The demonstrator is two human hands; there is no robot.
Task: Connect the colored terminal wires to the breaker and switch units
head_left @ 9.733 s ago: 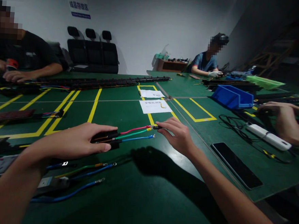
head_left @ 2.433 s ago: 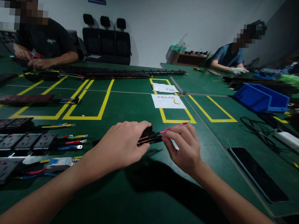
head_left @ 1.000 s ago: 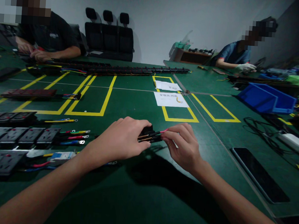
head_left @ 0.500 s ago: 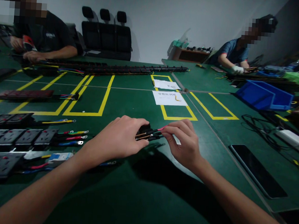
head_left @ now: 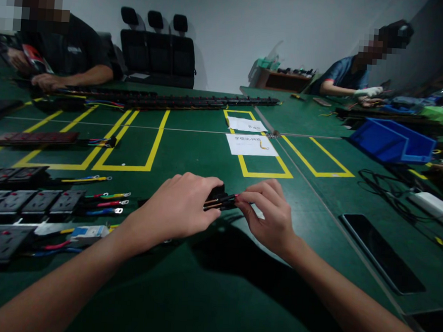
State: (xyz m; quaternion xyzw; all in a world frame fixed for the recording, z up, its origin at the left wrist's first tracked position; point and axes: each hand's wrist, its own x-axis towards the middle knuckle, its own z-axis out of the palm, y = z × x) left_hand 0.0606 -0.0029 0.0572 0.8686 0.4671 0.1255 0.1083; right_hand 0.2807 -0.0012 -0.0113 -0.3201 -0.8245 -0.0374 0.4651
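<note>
My left hand (head_left: 183,206) is closed around a black socket module (head_left: 217,193), most of which its palm and fingers hide. Copper-coloured strips (head_left: 213,203) and dark wire ends show at the module's open right end. Thumb and fingertips of my right hand (head_left: 273,214) pinch a red wire (head_left: 236,197) close to that end; only a short bit of the wire is visible. Both hands are a little above the green table (head_left: 151,297). Left of them lie rows of black power sockets (head_left: 37,203) with coloured leads ending in ring terminals (head_left: 118,211).
Paper labels (head_left: 251,145) lie beyond my hands, near yellow tape outlines. To the right are a phone (head_left: 382,253), a white power strip (head_left: 436,209), black cables and a blue bin (head_left: 392,141). Two people work across the table, by a long black strip (head_left: 165,101).
My right hand has shifted slightly left, towards the module, and less of the red wire shows. At the far right, a co-worker's gloved hand has risen.
</note>
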